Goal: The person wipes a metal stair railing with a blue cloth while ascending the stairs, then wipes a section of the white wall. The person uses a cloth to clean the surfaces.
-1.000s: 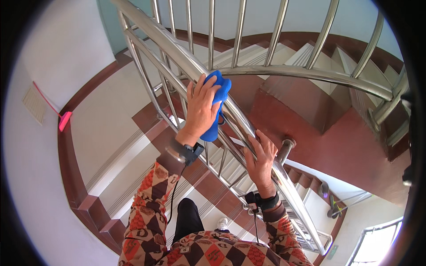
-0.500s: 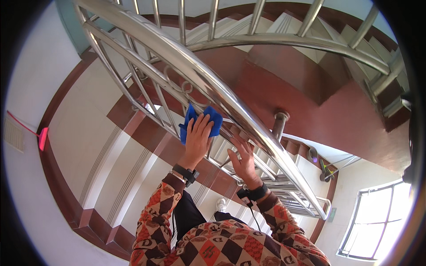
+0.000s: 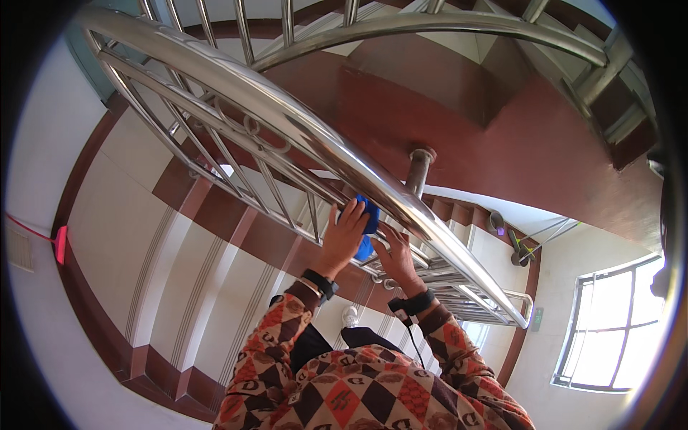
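A blue cloth (image 3: 370, 213) is bunched under the fingers of my left hand (image 3: 344, 236), which presses it around a lower bar of the steel railing (image 3: 256, 72). Part of the cloth hangs below that bar. Close by on the right, my right hand (image 3: 398, 259) has its fingers apart, their tips beside the cloth and the bar. Whether those tips touch the cloth is hard to see. The thick top handrail runs past both hands on their far side.
Pale steps (image 3: 208, 294) with brown edging descend beneath the railing. A red-brown stair underside (image 3: 430, 107) fills the upper right. At the left wall leans a pink broom (image 3: 61, 244). Cleaning tools (image 3: 521, 251) stand in the far right corner, near a bright barred window (image 3: 613, 326).
My left hand has slid the cloth right and down along the bar, closer to my right hand. The view has shifted, with the railing now further left.
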The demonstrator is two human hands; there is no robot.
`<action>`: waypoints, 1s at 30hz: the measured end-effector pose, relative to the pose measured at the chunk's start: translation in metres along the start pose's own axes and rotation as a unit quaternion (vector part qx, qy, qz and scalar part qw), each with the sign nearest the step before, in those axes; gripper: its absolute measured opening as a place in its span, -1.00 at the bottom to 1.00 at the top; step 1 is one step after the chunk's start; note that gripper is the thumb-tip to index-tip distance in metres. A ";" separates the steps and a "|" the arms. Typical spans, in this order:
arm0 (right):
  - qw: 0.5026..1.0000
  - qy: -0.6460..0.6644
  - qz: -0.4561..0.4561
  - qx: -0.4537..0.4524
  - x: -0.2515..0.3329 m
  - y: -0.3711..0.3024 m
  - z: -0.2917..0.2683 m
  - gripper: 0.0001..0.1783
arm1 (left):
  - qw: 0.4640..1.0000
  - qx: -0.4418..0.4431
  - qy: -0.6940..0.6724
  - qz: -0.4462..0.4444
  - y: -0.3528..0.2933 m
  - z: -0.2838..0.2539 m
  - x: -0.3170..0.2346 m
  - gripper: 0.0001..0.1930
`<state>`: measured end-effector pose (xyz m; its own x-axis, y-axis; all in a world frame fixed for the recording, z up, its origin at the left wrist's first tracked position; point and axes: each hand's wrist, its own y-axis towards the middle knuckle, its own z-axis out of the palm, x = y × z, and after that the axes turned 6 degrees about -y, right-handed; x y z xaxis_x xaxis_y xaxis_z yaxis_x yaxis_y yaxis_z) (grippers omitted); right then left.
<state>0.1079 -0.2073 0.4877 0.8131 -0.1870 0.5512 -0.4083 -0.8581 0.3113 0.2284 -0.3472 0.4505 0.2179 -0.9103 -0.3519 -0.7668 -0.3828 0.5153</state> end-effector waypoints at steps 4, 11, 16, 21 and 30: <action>0.999 0.008 -0.038 0.005 0.012 0.015 0.009 -0.49 | 0.997 -0.062 0.047 -0.003 0.012 -0.042 0.036 -0.47; 0.999 0.015 -0.035 -0.007 0.006 0.015 0.008 -0.50 | 0.992 -0.100 0.053 -0.049 0.018 -0.054 0.053 -0.48; 1.000 0.008 0.027 0.012 -0.028 -0.010 -0.001 -0.53 | 0.999 -0.047 -0.012 -0.019 0.004 0.014 -0.002 -0.44; 0.998 -0.007 0.052 0.021 -0.045 -0.026 -0.008 -0.52 | 1.000 -0.019 -0.022 -0.009 -0.010 0.048 -0.041 -0.47; 1.000 0.023 -0.009 0.013 -0.018 0.005 0.004 -0.56 | 0.993 -0.097 0.028 -0.067 0.008 -0.024 0.023 -0.52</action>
<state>0.0930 -0.2097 0.4765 0.8001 -0.1490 0.5811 -0.3820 -0.8734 0.3021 0.2413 -0.3747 0.4656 0.3468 -0.8544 -0.3870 -0.5989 -0.5193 0.6096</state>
